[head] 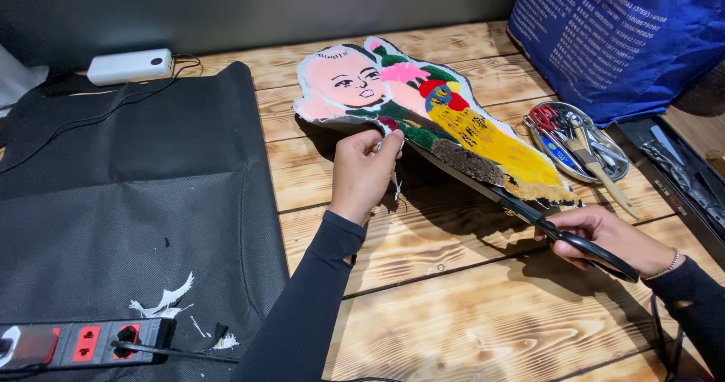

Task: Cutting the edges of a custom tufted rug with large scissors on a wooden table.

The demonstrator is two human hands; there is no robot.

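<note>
- Table (453, 306): wooden, under both hands.
- Black cloth (128, 201): left of the left hand.
- Rug (430, 117): colourful tufted figure, tilted up between the hands.
- Left hand (362, 174): pinching the rug's lower edge.
- Right hand (612, 238): closed around the scissors (544, 219), blades along the rug's edge.
- Tray (578, 140): tools, beyond the right hand.
</note>
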